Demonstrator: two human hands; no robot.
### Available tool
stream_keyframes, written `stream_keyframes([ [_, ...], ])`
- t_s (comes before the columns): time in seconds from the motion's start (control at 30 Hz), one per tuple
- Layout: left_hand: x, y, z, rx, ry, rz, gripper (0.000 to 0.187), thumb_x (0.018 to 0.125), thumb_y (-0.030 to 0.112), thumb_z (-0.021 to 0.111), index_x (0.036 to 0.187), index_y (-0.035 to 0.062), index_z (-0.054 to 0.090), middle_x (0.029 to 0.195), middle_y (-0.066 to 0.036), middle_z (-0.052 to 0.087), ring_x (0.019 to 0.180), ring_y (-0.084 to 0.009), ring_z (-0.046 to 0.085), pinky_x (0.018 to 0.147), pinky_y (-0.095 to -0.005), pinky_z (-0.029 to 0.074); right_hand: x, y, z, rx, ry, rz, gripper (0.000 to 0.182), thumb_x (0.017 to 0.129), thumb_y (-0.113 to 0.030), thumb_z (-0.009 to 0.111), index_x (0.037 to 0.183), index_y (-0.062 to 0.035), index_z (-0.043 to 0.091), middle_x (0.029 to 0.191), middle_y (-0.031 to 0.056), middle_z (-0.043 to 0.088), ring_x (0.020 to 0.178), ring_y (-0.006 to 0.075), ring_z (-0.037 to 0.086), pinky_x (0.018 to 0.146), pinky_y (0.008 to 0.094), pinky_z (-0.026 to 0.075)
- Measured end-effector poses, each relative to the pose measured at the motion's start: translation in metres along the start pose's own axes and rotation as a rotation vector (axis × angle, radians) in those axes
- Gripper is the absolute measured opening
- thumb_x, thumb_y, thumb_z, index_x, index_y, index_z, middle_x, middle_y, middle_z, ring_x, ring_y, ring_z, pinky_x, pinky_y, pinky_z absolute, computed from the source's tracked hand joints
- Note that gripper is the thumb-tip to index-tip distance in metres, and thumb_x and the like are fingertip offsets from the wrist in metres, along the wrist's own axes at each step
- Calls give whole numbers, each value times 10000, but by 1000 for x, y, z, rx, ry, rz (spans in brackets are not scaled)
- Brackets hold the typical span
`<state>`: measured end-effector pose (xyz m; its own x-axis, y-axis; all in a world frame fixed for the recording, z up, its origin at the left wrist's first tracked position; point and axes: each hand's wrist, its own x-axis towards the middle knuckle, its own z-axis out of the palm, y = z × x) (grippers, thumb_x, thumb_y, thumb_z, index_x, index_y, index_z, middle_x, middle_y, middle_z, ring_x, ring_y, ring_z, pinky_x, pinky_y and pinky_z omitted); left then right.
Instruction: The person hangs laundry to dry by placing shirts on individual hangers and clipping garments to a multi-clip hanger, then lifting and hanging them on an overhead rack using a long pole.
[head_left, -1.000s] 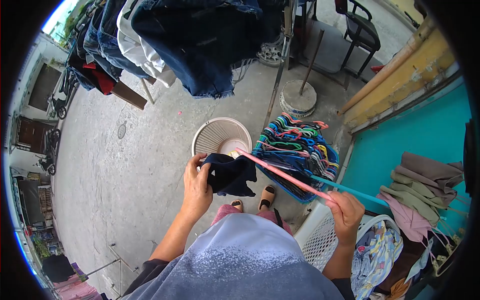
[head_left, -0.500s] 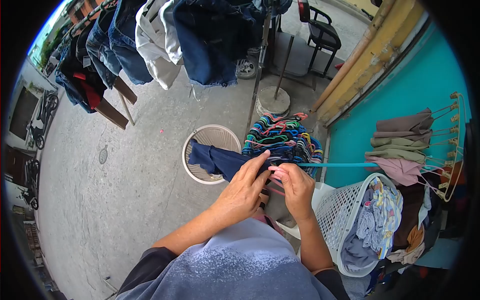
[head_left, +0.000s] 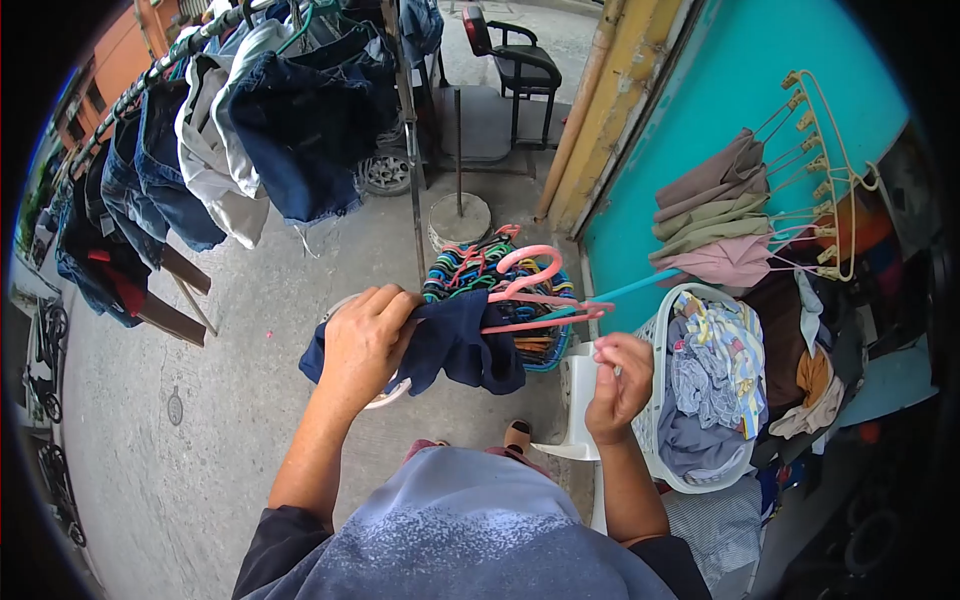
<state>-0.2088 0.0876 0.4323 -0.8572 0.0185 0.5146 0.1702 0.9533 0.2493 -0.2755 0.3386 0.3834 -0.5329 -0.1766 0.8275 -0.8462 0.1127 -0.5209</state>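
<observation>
A navy blue garment [head_left: 465,345] hangs from my left hand [head_left: 370,335], whose fingers are closed on its top edge. A pink plastic hanger [head_left: 545,322] runs into the garment, with its hook and right end sticking out bare. My right hand [head_left: 622,385] is just below that bare end, apart from it. Its fingers are curled in toward the thumb, with nothing visible between them. Behind the hanger stands a bunch of colored hangers [head_left: 470,265]. Under the garment, a round basket [head_left: 390,395] is mostly hidden.
Denim and white clothes hang on a rack [head_left: 150,75] at left. To the right are a white laundry basket [head_left: 655,400] full of clothes, a white plastic chair [head_left: 580,410] and a clip hanger [head_left: 850,180] with cloths. A pole in a concrete base [head_left: 460,215] stands ahead.
My left hand has moved left with the navy garment, lifting it closer. The pink hanger now shows plainly; my right hand has come off it and moved slightly right. The view has turned right.
</observation>
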Motion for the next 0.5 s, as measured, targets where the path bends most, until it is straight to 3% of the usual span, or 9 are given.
stream_keyframes([
  [0.03,5,3,-4,-3,2,10,184,657,80,601,829,69,534,734,-63,513,692,-243,532,583,-338,431,-12,6,-2,-34,-107,-45,163,764,-34,508,926,-28,498,862,123,543,749,225,531,591,312,446],
  [0.07,10,6,-7,-5,48,6,187,653,75,603,829,72,539,734,-63,516,690,-242,535,580,-335,432,-23,8,1,-66,-222,55,123,748,-37,526,871,-28,523,834,109,542,742,253,531,603,332,445],
  [0.13,20,14,-11,-14,91,18,190,649,69,605,829,75,543,735,-63,519,688,-242,537,577,-331,433,-41,19,16,-204,-318,224,140,749,-91,566,878,-43,590,927,108,534,866,275,502,767,361,404],
  [0.23,28,26,-15,-45,117,12,201,641,52,609,832,73,551,731,-68,527,679,-248,544,570,-332,431,-50,44,38,-331,-226,261,165,753,-106,573,908,-58,603,977,114,521,918,269,480,804,361,381],
  [0.33,27,29,-18,-83,103,-10,205,638,47,611,833,71,551,732,-69,530,678,-251,547,573,-329,432,-49,70,51,-264,-227,230,143,748,-114,590,874,-48,605,907,100,545,885,258,494,777,341,390],
  [0.4,22,24,-19,-89,97,-13,203,641,43,613,833,67,554,737,-68,535,679,-252,548,579,-325,434,-49,81,53,-71,-180,567,126,744,-118,607,831,-27,602,812,87,556,824,233,515,711,315,411],
  [0.43,19,21,-19,-81,90,-46,200,643,40,613,833,66,557,739,-69,536,681,-252,549,580,-324,435,-51,88,55,56,-42,725,104,737,-82,610,806,-7,592,739,82,550,756,203,530,641,286,420],
  [0.47,16,18,-20,-73,83,-78,197,646,37,614,833,65,559,740,-70,537,683,-251,550,582,-323,436,-51,95,51,51,-34,720,104,737,-82,610,806,-7,592,739,82,550,756,203,530,641,286,420],
  [0.5,12,16,-20,-82,69,-111,193,649,29,613,833,61,562,751,-75,544,694,-256,555,589,-323,440,-48,100,44,74,-62,786,105,752,-46,585,844,3,591,813,54,537,811,150,512,697,256,408],
])
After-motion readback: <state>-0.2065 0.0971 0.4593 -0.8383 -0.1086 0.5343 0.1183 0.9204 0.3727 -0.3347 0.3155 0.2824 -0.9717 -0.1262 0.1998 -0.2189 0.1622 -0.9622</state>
